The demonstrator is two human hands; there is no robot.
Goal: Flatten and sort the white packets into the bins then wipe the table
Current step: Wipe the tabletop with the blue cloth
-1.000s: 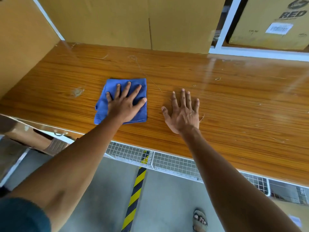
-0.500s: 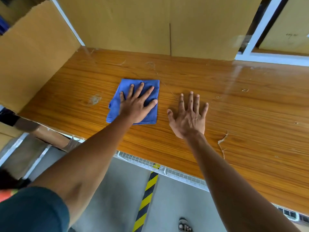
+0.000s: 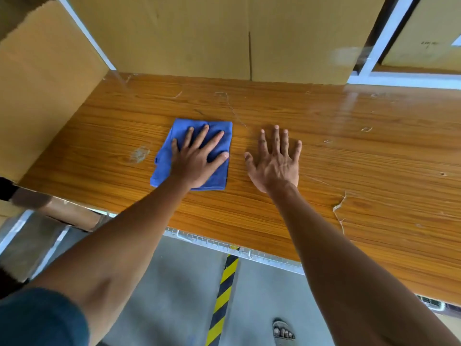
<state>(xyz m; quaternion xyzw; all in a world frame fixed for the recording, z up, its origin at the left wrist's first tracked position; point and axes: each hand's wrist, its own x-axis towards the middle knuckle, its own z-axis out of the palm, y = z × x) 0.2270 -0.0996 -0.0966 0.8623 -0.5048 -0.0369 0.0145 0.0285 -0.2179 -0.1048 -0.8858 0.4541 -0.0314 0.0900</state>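
Woodgrain table [image 3: 324, 151], folded blue cloth [image 3: 219, 136] (soft)

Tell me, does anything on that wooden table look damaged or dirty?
Yes. A pale scuffed patch marks the table just left of the blue cloth, and a frayed, string-like sliver lies near the front edge, right of the right hand.

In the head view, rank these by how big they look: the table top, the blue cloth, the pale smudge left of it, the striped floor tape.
1. table top
2. blue cloth and striped floor tape: look similar, not ranked
3. pale smudge
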